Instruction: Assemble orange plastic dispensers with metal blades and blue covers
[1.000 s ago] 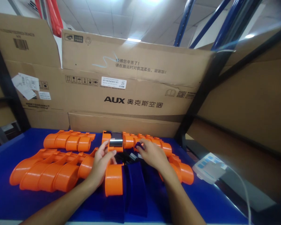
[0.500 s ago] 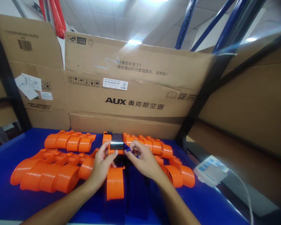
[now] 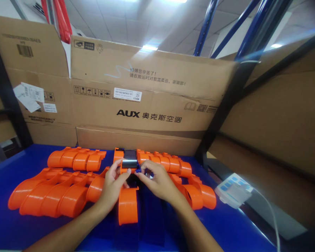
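Note:
Between my hands is an orange tape dispenser [image 3: 124, 170] with a dark plate and a silver serrated blade [image 3: 130, 163]. My left hand [image 3: 112, 183] grips its left side, thumb at the front. At the right end of the blade, my right hand [image 3: 157, 178] pinches a small dark blue part [image 3: 138, 169] against the dispenser; the fingertips partly cover it. Just below my hands, a single orange dispenser body [image 3: 128, 206] lies on the blue tabletop [image 3: 94, 234]. Behind the held piece is another orange piece [image 3: 118, 155] with a dark panel.
Rows of orange dispenser bodies lie to the left [image 3: 52, 196] and right [image 3: 170, 164]. A clear plastic box [image 3: 233, 190] and a white cable [image 3: 270, 210] sit at the right edge. A cardboard wall [image 3: 147, 105] stands behind, between dark frame posts [image 3: 217, 108].
My right hand has moved slightly left, bringing the blue part closer against the dispenser's right end. The left hand keeps its grip. The whole view has shifted a little.

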Action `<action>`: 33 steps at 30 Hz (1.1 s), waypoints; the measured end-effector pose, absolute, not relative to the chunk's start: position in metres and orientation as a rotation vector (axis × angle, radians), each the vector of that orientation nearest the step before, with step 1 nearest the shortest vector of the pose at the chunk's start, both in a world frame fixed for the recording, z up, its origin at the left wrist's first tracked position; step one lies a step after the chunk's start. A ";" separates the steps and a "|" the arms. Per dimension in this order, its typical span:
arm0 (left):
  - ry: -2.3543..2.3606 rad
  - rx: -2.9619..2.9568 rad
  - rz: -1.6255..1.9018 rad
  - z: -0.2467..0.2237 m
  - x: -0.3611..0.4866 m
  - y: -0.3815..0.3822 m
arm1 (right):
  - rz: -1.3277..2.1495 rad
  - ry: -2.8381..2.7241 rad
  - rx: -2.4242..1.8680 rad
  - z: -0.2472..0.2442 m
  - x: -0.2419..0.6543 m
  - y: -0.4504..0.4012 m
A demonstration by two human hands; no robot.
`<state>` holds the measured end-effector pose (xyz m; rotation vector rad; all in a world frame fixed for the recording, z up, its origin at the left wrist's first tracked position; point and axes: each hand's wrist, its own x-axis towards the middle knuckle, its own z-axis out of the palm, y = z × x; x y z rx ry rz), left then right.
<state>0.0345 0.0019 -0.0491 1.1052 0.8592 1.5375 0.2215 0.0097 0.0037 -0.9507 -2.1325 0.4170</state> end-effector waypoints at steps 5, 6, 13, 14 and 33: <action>0.865 1.061 1.550 -0.049 0.035 0.002 | 0.356 -2.102 -0.933 0.001 0.218 0.013; 0.862 1.054 1.553 -0.049 0.035 0.002 | 0.344 -2.099 -0.931 0.000 0.217 0.013; 0.839 1.057 1.536 -0.053 0.036 0.005 | 0.282 -2.102 -0.938 -0.008 0.211 0.013; 0.839 1.056 1.535 -0.054 0.036 0.006 | 0.274 -2.103 -0.944 -0.008 0.211 0.012; 0.406 0.903 1.076 -0.040 0.031 -0.010 | 1.295 -1.716 -0.617 0.001 0.213 0.009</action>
